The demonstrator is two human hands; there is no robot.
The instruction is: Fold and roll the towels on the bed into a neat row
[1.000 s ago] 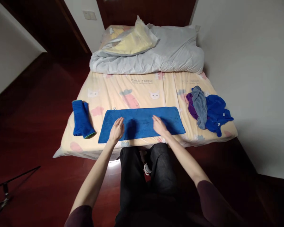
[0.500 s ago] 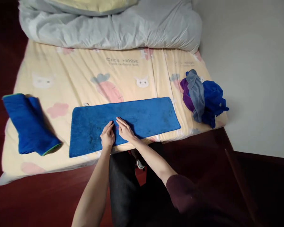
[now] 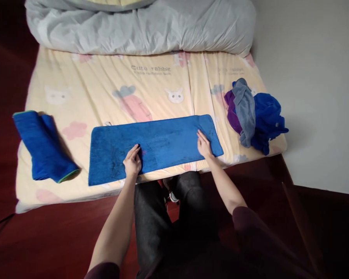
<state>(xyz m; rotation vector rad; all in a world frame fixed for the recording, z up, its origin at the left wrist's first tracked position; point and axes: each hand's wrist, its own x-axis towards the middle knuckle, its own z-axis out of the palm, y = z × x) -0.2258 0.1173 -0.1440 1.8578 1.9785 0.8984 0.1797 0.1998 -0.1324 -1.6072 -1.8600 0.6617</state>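
A long blue towel [image 3: 159, 144] lies flat along the near edge of the bed [image 3: 110, 85]. My left hand [image 3: 133, 162] rests on its near middle, fingers flat and together, palm down. Close to the towel's right end lies my right hand [image 3: 204, 144], flat as well with fingers stretched out. Neither hand holds anything.
A folded blue towel with a green edge [image 3: 43, 145] lies at the bed's left. A heap of blue, grey and purple cloths [image 3: 254, 116] sits at the right corner. A rolled grey duvet [image 3: 139, 27] fills the far end. A white wall is on the right, and dark red floor surrounds the bed.
My right hand has slid from the towel's middle out to its right end. My left hand has stayed near the middle. The view has shifted slightly.
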